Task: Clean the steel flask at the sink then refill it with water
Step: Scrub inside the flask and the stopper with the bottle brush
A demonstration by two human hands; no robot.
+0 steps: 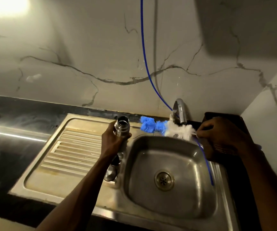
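Hands hold open flask (122,129) and brush (166,128) over sink (176,212).

The flask (121,129) in the left hand (112,140) is bare silver steel. Just left of the right hand (221,135), the brush (166,128) runs blue at its tip and white near the fingers. A thin blue tube (143,47) hangs above it. The wall (84,47) is pale with grey veining; the surface (4,147) is black.
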